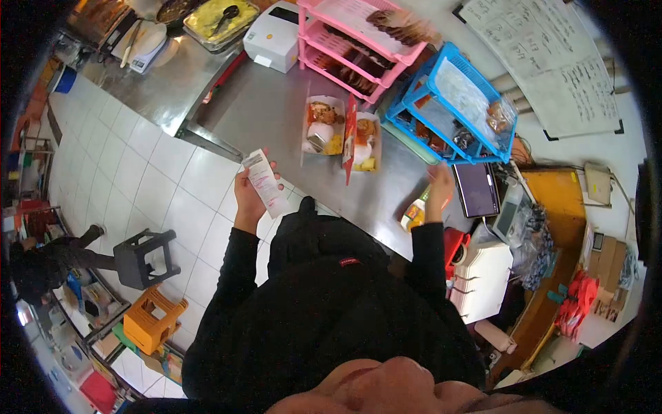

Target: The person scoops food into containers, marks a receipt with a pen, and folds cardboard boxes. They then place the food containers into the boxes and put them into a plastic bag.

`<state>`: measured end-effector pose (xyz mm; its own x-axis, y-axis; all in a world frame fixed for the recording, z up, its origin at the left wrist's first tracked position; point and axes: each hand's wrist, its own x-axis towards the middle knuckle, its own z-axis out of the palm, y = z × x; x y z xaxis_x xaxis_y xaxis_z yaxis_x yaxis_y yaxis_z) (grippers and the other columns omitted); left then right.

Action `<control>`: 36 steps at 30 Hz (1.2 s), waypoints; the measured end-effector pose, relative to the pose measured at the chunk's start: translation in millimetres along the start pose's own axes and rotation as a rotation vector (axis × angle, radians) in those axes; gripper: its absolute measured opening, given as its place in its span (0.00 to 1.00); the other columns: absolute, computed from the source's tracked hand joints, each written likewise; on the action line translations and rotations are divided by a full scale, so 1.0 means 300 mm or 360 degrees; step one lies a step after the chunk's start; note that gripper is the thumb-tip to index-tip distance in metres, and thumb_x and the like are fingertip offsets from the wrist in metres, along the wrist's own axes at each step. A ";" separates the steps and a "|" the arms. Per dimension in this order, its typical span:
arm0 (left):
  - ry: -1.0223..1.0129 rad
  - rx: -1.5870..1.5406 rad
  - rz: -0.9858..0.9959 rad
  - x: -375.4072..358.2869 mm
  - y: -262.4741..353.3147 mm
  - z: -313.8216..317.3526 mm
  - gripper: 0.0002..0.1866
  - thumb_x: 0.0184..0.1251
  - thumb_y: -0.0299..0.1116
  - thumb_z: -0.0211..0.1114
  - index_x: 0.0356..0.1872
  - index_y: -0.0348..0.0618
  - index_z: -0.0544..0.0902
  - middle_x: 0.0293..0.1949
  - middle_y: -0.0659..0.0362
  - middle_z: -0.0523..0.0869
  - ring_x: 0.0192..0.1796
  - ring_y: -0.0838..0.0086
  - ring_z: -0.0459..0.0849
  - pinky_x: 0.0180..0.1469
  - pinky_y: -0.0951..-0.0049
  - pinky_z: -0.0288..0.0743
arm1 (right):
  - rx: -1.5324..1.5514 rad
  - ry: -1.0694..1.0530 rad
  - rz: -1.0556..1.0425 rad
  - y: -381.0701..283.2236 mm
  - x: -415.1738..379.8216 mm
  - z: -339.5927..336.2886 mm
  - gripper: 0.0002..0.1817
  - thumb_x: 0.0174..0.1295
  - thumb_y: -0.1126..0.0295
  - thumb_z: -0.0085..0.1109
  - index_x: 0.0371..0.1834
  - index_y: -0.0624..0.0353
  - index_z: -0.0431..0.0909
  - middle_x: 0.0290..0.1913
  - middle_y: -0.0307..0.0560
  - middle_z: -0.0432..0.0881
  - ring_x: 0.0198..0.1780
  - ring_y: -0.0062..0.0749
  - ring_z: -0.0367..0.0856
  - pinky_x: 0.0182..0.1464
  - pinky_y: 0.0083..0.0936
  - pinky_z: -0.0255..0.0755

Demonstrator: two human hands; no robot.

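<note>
Left hand (248, 197): fingers curled round a paper slip (263, 181), thumb and fingertips showing at its edges; held beside the near edge of the steel table (276, 110), above the tiled floor (196, 176).
Paper slip: white, long, printed in small type, pinkish marks on it; tilted, too small to read.
Right hand (441, 185): over the table's right part, fingers blurred near the blue rack's lower corner; how far open, and whether it grips anything, cannot tell.
Packet (414, 215): yellow-orange, on the table, just beside the right wrist.
Meal boxes: left box (323, 146) and right box (364, 165), side by side on the table, both open; white mounds, browned pieces and yellow food inside; red flap (349, 141) upright between them.
Racks: pink rack (345, 62), tiered, dark items on its shelves; blue rack (431, 90) to its right, clear bags inside.
Tablet (477, 190): dark-framed, just right of the right hand.
Printer (272, 36): white, left of the pink rack.
Floor: black stool (141, 262), orange stool (148, 321); another person (52, 262) in dark clothes, far left.
</note>
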<state>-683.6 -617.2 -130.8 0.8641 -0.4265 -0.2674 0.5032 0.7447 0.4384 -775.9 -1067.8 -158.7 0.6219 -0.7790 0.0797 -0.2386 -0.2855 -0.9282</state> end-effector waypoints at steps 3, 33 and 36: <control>-0.0113 0.0123 -0.0026 0.021 0.009 0.112 0.35 0.61 0.46 0.45 0.70 0.45 0.57 0.44 0.57 0.75 0.41 0.68 0.76 0.40 0.64 0.76 | -0.0667 0.0853 -0.0086 0.018 -0.081 -0.337 0.11 0.59 0.68 0.54 0.29 0.67 0.80 0.27 0.54 0.81 0.30 0.43 0.78 0.39 0.37 0.73; -0.0980 0.0765 -0.0677 0.036 -0.620 1.004 0.37 0.53 0.27 0.53 0.69 0.43 0.55 0.41 0.55 0.76 0.45 0.65 0.78 0.55 0.58 0.73 | 0.0668 -0.0441 -0.0288 -0.455 -0.486 -0.463 0.17 0.62 0.63 0.59 0.50 0.62 0.74 0.44 0.43 0.78 0.46 0.25 0.75 0.48 0.24 0.70; -0.1199 0.0796 -0.0866 0.079 -0.678 0.936 0.37 0.58 0.26 0.52 0.71 0.43 0.53 0.41 0.58 0.76 0.41 0.71 0.76 0.51 0.65 0.71 | -0.0180 -0.0333 -0.0052 -0.230 -0.668 -0.511 0.25 0.61 0.52 0.58 0.52 0.61 0.74 0.47 0.49 0.79 0.47 0.32 0.77 0.50 0.30 0.70</control>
<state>-762.1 -922.9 14.7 0.2185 -0.9758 -0.0074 0.6247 0.1341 0.7693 -998.5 -977.6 -55.0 0.7690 -0.6389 0.0212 -0.2903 -0.3785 -0.8789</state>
